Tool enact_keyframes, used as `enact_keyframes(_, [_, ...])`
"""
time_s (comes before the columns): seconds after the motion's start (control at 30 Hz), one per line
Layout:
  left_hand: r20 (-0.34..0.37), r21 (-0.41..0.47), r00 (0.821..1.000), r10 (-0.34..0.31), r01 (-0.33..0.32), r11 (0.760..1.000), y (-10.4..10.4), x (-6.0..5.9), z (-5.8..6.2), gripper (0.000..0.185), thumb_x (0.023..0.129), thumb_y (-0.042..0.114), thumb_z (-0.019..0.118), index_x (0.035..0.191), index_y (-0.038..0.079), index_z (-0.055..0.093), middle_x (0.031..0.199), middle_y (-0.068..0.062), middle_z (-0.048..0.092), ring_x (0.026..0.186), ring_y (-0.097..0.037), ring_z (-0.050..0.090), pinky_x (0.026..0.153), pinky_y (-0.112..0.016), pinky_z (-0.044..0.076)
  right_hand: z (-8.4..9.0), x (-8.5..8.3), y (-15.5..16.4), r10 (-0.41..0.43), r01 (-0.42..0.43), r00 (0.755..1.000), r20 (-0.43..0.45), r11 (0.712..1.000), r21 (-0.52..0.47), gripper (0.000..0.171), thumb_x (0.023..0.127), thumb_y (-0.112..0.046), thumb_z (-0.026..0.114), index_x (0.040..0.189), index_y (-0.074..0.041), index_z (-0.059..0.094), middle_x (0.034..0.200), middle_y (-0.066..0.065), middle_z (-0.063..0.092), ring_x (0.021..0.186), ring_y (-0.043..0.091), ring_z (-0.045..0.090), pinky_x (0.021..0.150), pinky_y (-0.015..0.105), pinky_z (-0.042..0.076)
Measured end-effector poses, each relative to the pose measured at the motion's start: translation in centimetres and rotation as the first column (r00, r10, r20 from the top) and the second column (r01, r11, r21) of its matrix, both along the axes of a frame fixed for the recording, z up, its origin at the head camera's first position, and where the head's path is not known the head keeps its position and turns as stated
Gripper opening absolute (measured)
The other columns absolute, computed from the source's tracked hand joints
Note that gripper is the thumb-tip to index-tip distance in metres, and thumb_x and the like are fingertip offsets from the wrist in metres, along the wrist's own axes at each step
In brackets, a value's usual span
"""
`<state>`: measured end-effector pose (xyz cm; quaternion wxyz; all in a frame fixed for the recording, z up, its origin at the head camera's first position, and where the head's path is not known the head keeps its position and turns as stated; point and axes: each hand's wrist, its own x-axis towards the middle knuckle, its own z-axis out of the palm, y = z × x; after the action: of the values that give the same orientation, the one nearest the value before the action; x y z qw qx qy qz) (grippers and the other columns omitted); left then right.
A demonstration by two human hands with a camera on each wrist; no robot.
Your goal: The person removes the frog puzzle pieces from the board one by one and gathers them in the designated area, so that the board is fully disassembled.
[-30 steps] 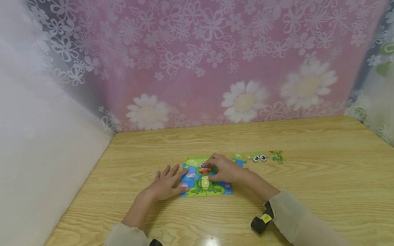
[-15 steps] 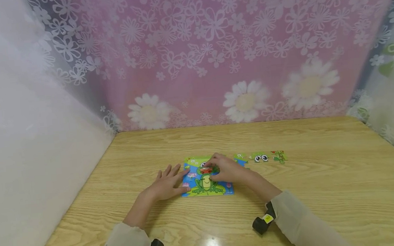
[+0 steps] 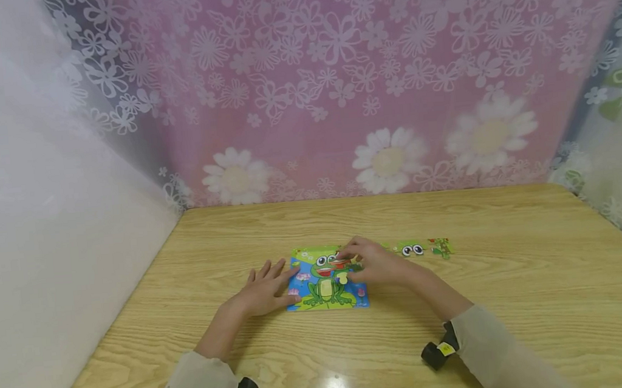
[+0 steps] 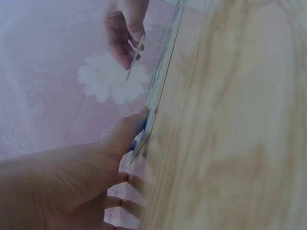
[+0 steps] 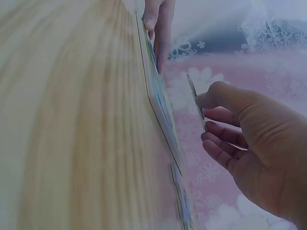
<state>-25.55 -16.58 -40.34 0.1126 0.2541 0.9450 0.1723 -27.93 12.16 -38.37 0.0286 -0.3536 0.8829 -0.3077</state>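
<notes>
A frog jigsaw puzzle (image 3: 310,307) lies flat on the table, its picture in green and blue. Across its left edge rests my left hand (image 3: 264,290), fingers spread, thumb on the near left corner; the left wrist view shows the thumb (image 4: 132,125) pressing on the board's edge. My right hand (image 3: 378,265) pinches a thin puzzle piece (image 3: 342,275) between thumb and fingers above the puzzle's right part. In the right wrist view the piece (image 5: 191,86) is tilted and apart from the board. Part of the puzzle's upper right is hidden by that hand.
Right of the puzzle lie loose pieces: one with two frog eyes (image 3: 412,250) and one with red and green shapes (image 3: 440,248). Something green shows partly behind the right hand. A flowered curtain (image 3: 336,94) hangs behind the wooden table (image 3: 323,345).
My right hand has drawn back to the right and up with the piece pinched in it, uncovering the frog's face. The left hand has stayed where it was.
</notes>
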Motion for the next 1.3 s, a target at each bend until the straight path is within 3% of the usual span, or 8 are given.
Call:
enact_keyframes(0.4, [-0.017,0.018,1.000,-0.014,0.014,1.000,-0.3,-0.4,-0.6,0.070,0.090,0.053,0.049,0.147,0.021,0.025,0.151,-0.016,0.007,0.134,-0.040,-0.003,0.101,-0.061,-0.003,0.2,0.8,5.5,-0.031,0.030,0.998,-0.062,0.999,-0.019,0.032,0.082,-0.007,0.065,0.114,-0.004,0.062,0.107,0.004,0.050,0.094,0.027,0.052,0.077,0.041,0.046])
enact_keyframes(0.87, [-0.014,0.016,1.000,-0.017,0.017,1.000,0.0,0.0,0.0,0.069,0.090,0.050,0.051,0.147,0.019,0.025,0.151,-0.017,0.009,0.135,-0.040,-0.001,0.102,-0.060,-0.003,-0.5,1.0,10.7,-0.082,0.082,0.997,-0.002,0.997,-0.004,0.029,0.083,-0.006,0.064,0.112,-0.006,0.062,0.108,0.004,0.050,0.096,0.022,0.051,0.080,0.041,0.044])
enact_keyframes(1.07, [-0.017,0.008,1.000,-0.015,0.016,1.000,0.0,-0.1,-0.1,0.069,0.090,0.050,0.051,0.147,0.019,0.026,0.151,-0.017,0.009,0.135,-0.040,-0.001,0.102,-0.060,-0.002,-1.0,1.4,12.4,-0.082,0.082,0.997,-0.001,0.997,-0.007,0.029,0.083,-0.006,0.066,0.112,-0.004,0.061,0.105,0.005,0.050,0.096,0.027,0.051,0.080,0.044,0.044])
enact_keyframes(1.3, [-0.002,0.008,1.000,-0.008,0.008,1.000,0.1,0.0,0.0,0.069,0.090,0.048,0.052,0.147,0.019,0.025,0.151,-0.016,0.008,0.135,-0.040,-0.002,0.102,-0.060,-0.003,-1.7,1.0,13.7,-0.093,0.093,0.996,0.011,0.996,0.004,0.029,0.082,-0.005,0.068,0.111,-0.006,0.062,0.108,0.006,0.050,0.096,0.023,0.051,0.078,0.035,0.048])
